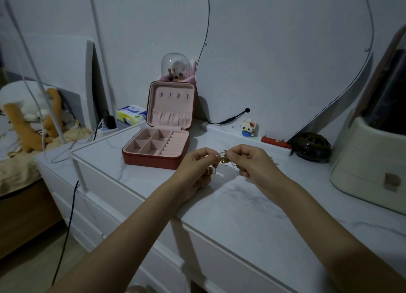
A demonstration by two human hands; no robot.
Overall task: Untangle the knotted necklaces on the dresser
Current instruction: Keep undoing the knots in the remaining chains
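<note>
Both hands work just above the marble-look dresser top [252, 207], fingertips nearly meeting. Left hand [197, 167] pinches the knotted necklaces [223, 157] between thumb & forefinger; lower fingers curl under, w/ a bit of gold chain dangling by them. Right hand [252, 160] pinches the same tangle from the other side, a thin chain strand trailing down below its thumb. The knot itself is small & glinty, gold and silver; detail too fine to sort out.

Beyond the left hand, close by, sits an open red jewelry box [156, 147], pink lining, lid upright. Past the right hand, along the back ledge: a small block figure [248, 127], a red flat item [275, 142], & a dark round dish [312, 147]. Further right of the right hand, a cream drawer organizer [369, 160] takes up that end. Bare top lies below both wrists, out to the front edge, which the forearms cross. Left corner of the top is off beyond the left forearm.
</note>
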